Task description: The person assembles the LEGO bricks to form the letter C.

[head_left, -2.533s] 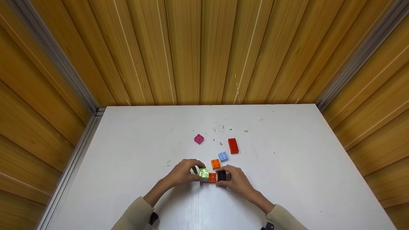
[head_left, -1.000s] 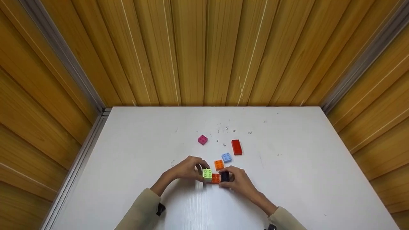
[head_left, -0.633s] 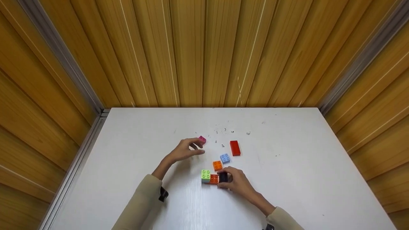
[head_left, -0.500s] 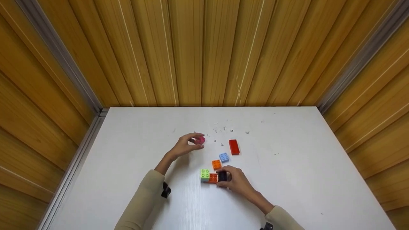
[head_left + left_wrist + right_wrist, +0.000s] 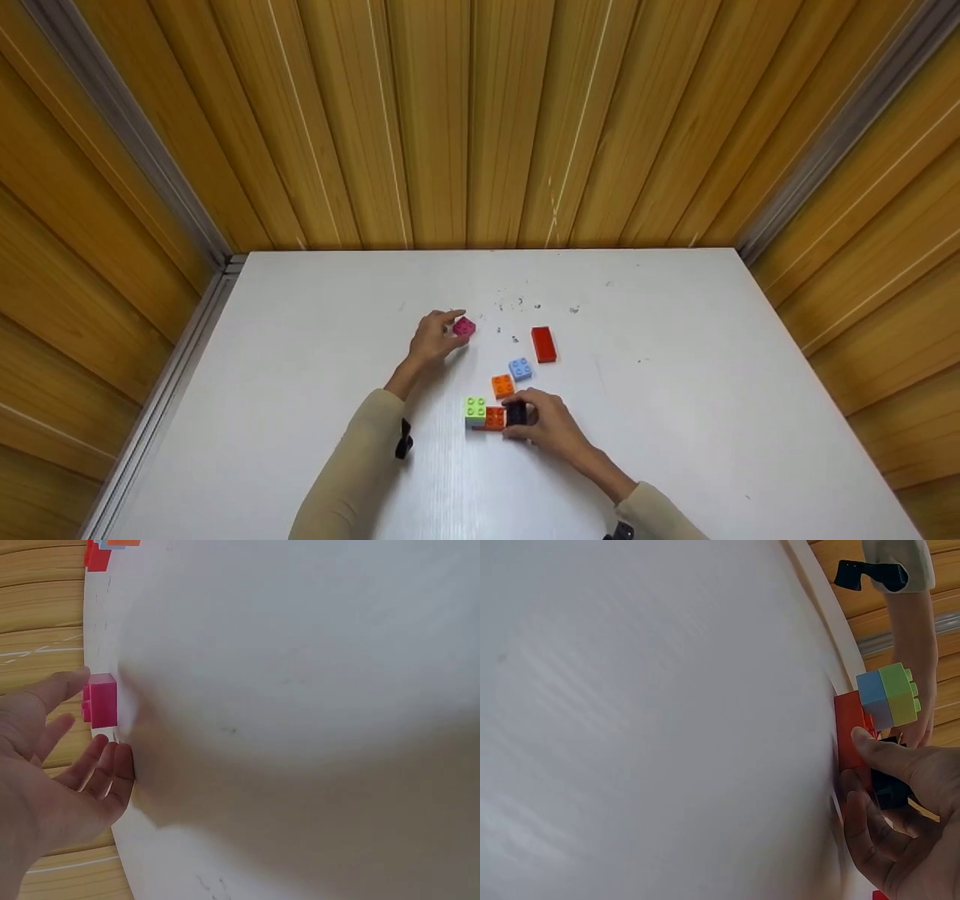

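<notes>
The build at lower centre looks partly done: the red base [image 5: 494, 417] bears a lime-topped stack [image 5: 475, 407], and the right hand [image 5: 553, 426] holds the black brick [image 5: 515, 413] at its right end. Apparently left, around mid-frame: the pink brick [image 5: 464, 327] within the left hand's [image 5: 430, 337] wide grip, orange brick [image 5: 502, 386], light blue brick [image 5: 520, 368], long red brick [image 5: 544, 345].

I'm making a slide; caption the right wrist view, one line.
Right hand grips a black brick over a red brick, near a lime brick atop a blue brick.
</notes>
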{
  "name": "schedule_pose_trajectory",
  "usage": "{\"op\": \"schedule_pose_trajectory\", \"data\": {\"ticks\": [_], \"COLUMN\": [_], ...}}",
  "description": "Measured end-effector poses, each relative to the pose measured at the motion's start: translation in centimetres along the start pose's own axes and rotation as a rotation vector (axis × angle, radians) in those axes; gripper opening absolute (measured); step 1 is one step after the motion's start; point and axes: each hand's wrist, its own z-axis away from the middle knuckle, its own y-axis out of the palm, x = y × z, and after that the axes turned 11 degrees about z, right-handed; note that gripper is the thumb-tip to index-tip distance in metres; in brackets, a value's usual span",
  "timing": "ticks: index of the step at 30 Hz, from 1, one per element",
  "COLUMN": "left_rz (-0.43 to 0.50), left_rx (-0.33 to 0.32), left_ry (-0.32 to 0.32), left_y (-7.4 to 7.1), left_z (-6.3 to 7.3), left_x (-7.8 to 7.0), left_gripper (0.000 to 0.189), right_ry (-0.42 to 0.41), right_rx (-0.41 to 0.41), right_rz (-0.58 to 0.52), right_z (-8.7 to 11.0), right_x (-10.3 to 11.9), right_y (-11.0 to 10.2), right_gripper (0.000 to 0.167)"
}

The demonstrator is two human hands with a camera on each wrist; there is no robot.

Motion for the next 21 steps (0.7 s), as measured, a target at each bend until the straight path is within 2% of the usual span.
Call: {"op": "schedule_pose_trajectory", "data": {"ticks": [4, 11, 17, 21], "left_rz": [-0.042, -0.048, -0.058, -0.09], "left_rx": [0.009, 0.045, 0.072, 0.093], "left_ry": [-0.009, 0.033, 0.053, 0.069], "left_y": [0.2, 0.2, -0.4, -1.4], "left_z": [0.2, 0.9, 2.1, 3.4], "left_x": [-0.1, -0.1, 0.1, 0.3], "left_gripper": [0.045, 0.038, 0.036, 0.034], "right_ry": [0.008, 0.013, 0.011, 0.013], "right_rx": [0.003, 0.005, 0.003, -0.004], "right_rz": [0.0, -0.002, -0.012, -0.013], "right_z": [0.0, 0.0, 0.0, 0.0], "right_x": [0.1, 0.0, 0.0, 0.2], "right_y": [0.0, 0.0, 0.0, 0.3], "right_gripper": [0.044, 0.044, 0.044, 0.043]}}
